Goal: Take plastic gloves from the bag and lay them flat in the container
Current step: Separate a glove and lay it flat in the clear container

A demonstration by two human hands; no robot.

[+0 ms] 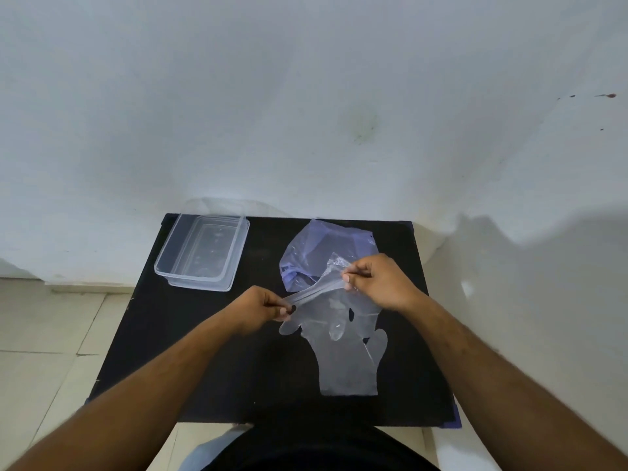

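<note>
Head view, one frame, looking down on a black table (204, 351) set against a pale wall (306, 96).

Item 1: clear plastic container (202, 251), rectangular, lidless, upper left of the table, nothing visible inside. It lies well apart from both hands.

Item 2: translucent bluish bag (316, 253), crumpled, upper centre-right of the table, mouth turned toward the lower part of the frame, partly behind the right hand.

Item 3: stretched glove (316, 292), thin clear plastic, held off the table between the two hands and pulled into a taut band running from centre frame up and to the right. Its fingers hang below the band.

Item 4: flat glove (350, 365), clear plastic, lying on the table in the lower centre-right, cuff toward the bottom of the frame, fingers pointing up toward the bag and overlapped by the hanging glove.

Item 5: left hand (263, 309), centre frame, closed in a pinch on the lower-left end of the stretched glove.

Item 6: right hand (377, 282), centre-right, fingers curled and pinching the upper-right end of the same glove, just in front of the bag.

Item 7: light tiled floor (51, 334), left of the table.
</note>
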